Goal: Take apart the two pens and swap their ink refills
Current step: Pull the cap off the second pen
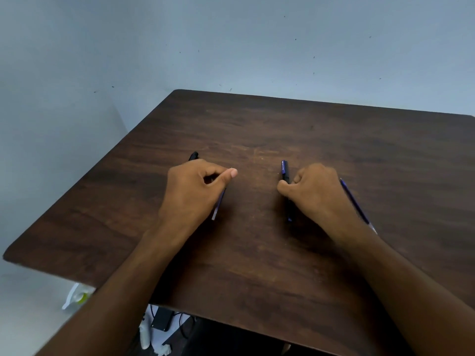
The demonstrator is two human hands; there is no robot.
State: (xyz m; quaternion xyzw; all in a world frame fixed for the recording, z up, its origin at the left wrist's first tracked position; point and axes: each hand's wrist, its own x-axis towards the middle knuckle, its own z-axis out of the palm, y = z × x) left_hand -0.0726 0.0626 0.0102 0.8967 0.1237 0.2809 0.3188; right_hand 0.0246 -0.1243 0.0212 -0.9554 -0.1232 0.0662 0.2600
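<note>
Dark wood-grain counter (257, 253), pale blue-grey wall (231, 42) behind it.

Left hand (195, 191): fingers curled, thumb out toward the centre. A black pen barrel (193, 155) pokes out past the knuckles on the far side; a thin refill (218, 205), bluish with a pale end, sticks out from under the hand on the near side. Looks like a grasp on the barrel, but the hand hides the contact, and I can't tell whether the refill is held or just lying under it.

Right hand (316, 194): clenched round a dark pen (285, 176) with a blue-purple band and print near its far end. Pen runs roughly near-far; far end clear of the fingers, near tip showing below the fist, at or close to the counter.

Second refill (356, 202): thin, blue, lying on the counter just beside the right hand's outer edge, slanting toward the near right, partly hidden by the wrist. Pale tip at the near end.

Hands well apart, bare counter between them. Both forearms cross the near edge of the counter.

Below the counter's near-left edge, on the floor: a white wrapper with something yellow-green (77, 298), a black box with cables (162, 319), some white bits, all blurred.
</note>
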